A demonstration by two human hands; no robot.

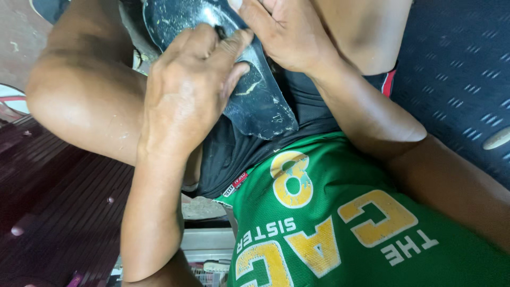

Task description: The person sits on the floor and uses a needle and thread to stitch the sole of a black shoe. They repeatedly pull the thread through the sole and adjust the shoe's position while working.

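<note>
Sole (pixel 260 106) was clamped by L hand (pixel 186 90) at its edge, R hand (pixel 287 32) gripping the top. Prob. needed firm, even pressure w/ both.

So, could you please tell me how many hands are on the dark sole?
2: the left hand grips the dark sole from the near side, and the right hand holds its upper edge. Nobody else's hands show.
</note>
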